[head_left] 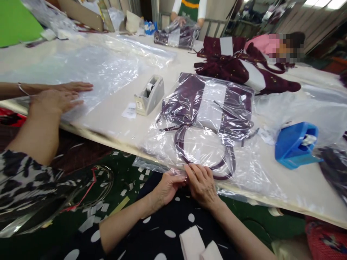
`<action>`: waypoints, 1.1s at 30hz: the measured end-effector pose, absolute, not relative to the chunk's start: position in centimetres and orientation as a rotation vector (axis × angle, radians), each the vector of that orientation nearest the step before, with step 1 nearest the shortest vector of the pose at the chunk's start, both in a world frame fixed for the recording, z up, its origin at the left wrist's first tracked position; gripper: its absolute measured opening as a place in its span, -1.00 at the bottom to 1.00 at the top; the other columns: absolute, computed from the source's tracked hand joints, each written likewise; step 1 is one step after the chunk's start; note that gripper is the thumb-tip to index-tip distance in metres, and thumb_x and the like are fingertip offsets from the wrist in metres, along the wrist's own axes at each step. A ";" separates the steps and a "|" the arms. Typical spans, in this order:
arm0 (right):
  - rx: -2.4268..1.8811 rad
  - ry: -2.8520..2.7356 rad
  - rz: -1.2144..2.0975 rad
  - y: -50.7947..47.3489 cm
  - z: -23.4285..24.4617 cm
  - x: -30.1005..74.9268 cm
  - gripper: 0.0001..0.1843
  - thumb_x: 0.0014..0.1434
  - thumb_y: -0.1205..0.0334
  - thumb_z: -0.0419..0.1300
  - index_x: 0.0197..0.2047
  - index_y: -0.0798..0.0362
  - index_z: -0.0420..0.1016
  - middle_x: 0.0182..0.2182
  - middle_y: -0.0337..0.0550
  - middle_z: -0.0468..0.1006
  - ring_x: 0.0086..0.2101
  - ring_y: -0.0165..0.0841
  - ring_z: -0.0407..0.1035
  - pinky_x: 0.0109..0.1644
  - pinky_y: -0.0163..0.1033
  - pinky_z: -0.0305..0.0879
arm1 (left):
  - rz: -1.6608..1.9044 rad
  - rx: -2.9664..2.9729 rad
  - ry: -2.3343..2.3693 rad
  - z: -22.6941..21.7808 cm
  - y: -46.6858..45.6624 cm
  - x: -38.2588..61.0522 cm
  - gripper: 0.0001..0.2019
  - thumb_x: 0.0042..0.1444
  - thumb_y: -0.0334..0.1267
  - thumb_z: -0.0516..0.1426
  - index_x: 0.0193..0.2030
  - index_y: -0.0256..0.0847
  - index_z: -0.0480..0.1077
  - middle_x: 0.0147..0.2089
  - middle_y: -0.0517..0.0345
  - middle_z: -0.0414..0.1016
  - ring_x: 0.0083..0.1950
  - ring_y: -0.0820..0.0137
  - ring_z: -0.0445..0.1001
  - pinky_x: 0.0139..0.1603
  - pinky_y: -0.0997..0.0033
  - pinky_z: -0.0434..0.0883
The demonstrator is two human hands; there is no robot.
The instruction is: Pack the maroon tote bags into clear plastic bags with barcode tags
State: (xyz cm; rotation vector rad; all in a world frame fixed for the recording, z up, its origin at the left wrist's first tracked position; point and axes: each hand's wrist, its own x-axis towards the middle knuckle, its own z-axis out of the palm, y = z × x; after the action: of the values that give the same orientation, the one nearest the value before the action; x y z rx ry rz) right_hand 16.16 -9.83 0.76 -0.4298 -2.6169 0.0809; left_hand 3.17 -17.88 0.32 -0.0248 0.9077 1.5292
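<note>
A clear plastic bag (159, 144) lies at the table's front edge. Inside it is a folded dark purple handbag (187, 94) with a pale band (212, 104) round its middle and looped handles (231, 166) toward me. At the bag's near edge, my left hand (169, 186) pinches the plastic between thumb and fingers. Right beside it, my right hand (202, 184) has its fingers curled over the same edge, gripping the film. The fingertips of both hands nearly meet, and part of the grip is hidden.
A grey tape dispenser (150, 95) stands left of the bag, a blue tape dispenser (295, 146) right. More dark purple handbags (244, 70) lie behind. At left, a co-worker's hands (58, 97) rest on plastic sheets (108, 68). Another person (189, 11) handles a wrapped handbag across the table.
</note>
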 end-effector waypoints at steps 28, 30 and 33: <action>-0.287 -2.696 0.426 -9.6 5.5 13.0 -0.74 0.19 0.08 0.10 -0.19 0.10 0.43 -0.21 -0.05 0.45 -0.19 -0.25 0.26 -0.12 -0.11 0.21 | 1.851 -0.087 1.682 -0.6 -21.2 -6.8 -0.73 -0.04 -0.06 0.17 -0.39 -0.27 0.44 -0.48 0.05 0.50 -0.52 0.38 0.40 -0.51 0.43 0.30; -0.321 -2.663 0.397 -8.8 5.5 12.0 -0.66 0.21 0.11 0.09 -0.02 0.13 0.38 0.00 0.03 0.39 0.01 -0.19 0.21 0.08 -0.02 0.16 | 1.817 -0.025 1.806 -0.4 -21.5 -6.7 -0.74 0.01 -0.07 0.13 -0.41 -0.24 0.43 -0.46 0.07 0.50 -0.51 0.37 0.41 -0.48 0.42 0.31; -0.403 -2.684 0.366 -7.6 3.2 10.7 -0.58 0.19 0.20 0.11 0.09 0.17 0.31 0.14 0.11 0.29 0.15 -0.15 0.11 0.18 0.02 0.14 | 1.728 0.112 2.047 0.9 -21.7 -6.3 -0.75 0.06 -0.08 0.09 -0.46 -0.21 0.40 -0.49 0.13 0.47 -0.47 0.36 0.41 -0.45 0.44 0.30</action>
State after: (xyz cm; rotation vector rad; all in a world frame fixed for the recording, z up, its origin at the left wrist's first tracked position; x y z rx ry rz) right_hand 10.75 -7.57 3.18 -0.4026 -2.6842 0.3658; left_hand -6.34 -21.71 0.91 0.1124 2.0468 1.7280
